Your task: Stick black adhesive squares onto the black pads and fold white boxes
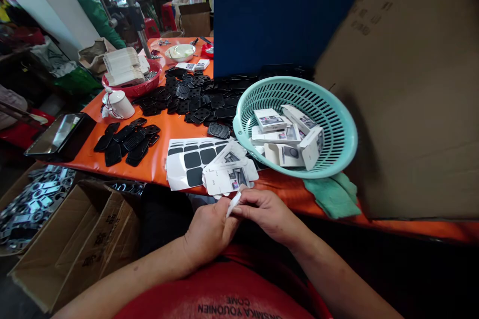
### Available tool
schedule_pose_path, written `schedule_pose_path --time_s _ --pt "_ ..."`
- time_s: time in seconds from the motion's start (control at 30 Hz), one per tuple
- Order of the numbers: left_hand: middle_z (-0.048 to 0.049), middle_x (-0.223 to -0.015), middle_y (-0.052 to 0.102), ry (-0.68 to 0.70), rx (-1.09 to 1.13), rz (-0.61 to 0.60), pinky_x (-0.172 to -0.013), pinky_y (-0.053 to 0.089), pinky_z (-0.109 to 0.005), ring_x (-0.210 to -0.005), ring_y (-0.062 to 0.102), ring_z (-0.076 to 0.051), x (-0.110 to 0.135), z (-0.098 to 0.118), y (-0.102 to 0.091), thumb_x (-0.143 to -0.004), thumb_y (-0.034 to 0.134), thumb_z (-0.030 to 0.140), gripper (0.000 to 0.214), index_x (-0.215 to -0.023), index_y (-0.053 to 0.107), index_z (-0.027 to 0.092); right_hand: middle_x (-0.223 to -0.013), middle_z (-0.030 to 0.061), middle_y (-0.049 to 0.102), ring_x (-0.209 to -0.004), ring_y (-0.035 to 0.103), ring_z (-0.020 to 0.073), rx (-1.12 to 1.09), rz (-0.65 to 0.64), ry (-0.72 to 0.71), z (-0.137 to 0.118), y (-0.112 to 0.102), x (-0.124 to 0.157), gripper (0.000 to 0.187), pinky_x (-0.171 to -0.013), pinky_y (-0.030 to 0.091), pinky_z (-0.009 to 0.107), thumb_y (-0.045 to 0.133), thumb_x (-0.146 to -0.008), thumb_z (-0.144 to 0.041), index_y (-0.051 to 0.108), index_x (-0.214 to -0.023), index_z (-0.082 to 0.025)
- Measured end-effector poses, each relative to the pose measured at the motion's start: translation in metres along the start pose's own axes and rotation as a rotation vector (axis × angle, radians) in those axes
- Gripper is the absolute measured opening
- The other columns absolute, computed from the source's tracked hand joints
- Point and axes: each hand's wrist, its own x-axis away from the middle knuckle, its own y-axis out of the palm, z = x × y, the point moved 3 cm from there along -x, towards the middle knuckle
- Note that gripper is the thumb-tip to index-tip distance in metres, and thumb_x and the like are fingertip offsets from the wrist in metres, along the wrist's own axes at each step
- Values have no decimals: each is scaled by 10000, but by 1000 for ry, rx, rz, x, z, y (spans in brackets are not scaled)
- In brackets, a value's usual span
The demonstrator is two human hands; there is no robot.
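Close in front of my body, my left hand and my right hand meet around a small white cardboard box, seen nearly edge-on. Fingers of both hands are closed on it, and much of it is hidden. Just beyond lie flattened printed boxes, overlapping on sheets of black rounded stickers. To the right of these, a light green plastic basket holds several folded white boxes with printed pictures.
Black plastic plates are heaped across the orange table. A white mug and a red basket stand at the left. A large cardboard sheet rises at the right. A green cloth hangs below the green basket.
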Motion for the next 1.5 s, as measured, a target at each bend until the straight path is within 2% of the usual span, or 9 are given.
schedule_pose_path --time_s 0.27,0.43,0.57,0.77,0.9,1.13,1.27,1.37,1.5 --pt "-128 -1017 683 -59 277 -21 -785 514 -385 -890 668 -257 0 3 0 -896 514 350 407 -1238 419 151 -673 -3 602 -654 545 139 -24 86 57 -1 -1 -1 202 -608 444 249 683 -768 -344 666 -669 -168" --pt "-190 -1357 515 56 447 146 -1033 419 -446 -1205 552 -263 4 -7 3 -924 484 247 586 -1434 205 168 -869 4 602 -562 520 102 119 414 -29 9 -7 6 357 -545 476 249 772 -700 -323 668 -1025 -218" --pt "-147 -1336 528 57 704 132 -991 456 -396 -1137 579 -226 8 -13 7 -956 469 261 535 -1431 228 215 -945 22 582 -558 521 88 221 631 -157 25 -10 21 229 -599 496 270 765 -742 -353 704 -922 -226" --pt "-116 -1284 533 34 847 21 -897 478 -343 -1058 580 -207 13 -6 8 -926 530 300 537 -1389 266 237 -882 29 640 -845 621 188 -76 554 -134 40 1 34 176 -766 519 296 755 -775 -385 748 -893 -254" --pt "-30 -1001 587 -10 939 -40 -695 465 -262 -763 555 -126 14 -2 8 -926 518 351 392 -1253 331 242 -953 35 603 -916 605 203 -205 580 -97 45 14 35 242 -800 504 298 784 -730 -449 762 -867 -251" --pt "0 -750 559 -27 435 80 -651 398 -252 -687 508 -126 10 5 -14 -902 559 379 226 -805 489 187 -726 5 537 -648 509 128 -335 458 -19 47 29 38 337 -583 435 231 669 -834 -495 679 -706 -183" --pt "-44 -900 641 33 630 54 -698 451 -262 -774 599 -149 10 8 -15 -959 449 319 246 -1173 450 197 -801 -8 631 -718 593 149 -498 462 20 41 20 38 399 -657 498 255 806 -716 -428 671 -1059 -272" --pt "-60 -959 652 -10 792 13 -685 469 -257 -785 613 -148 12 4 -11 -960 455 334 364 -1284 358 199 -827 17 673 -756 623 169 -378 400 -44 34 11 39 258 -691 509 278 808 -719 -406 727 -912 -255" --pt "-39 -834 632 -17 631 13 -657 446 -246 -715 565 -133 14 3 -15 -897 573 378 236 -986 584 160 -816 47 681 -777 633 182 -145 323 -190 24 6 46 173 -726 504 295 713 -820 -396 767 -803 -232"
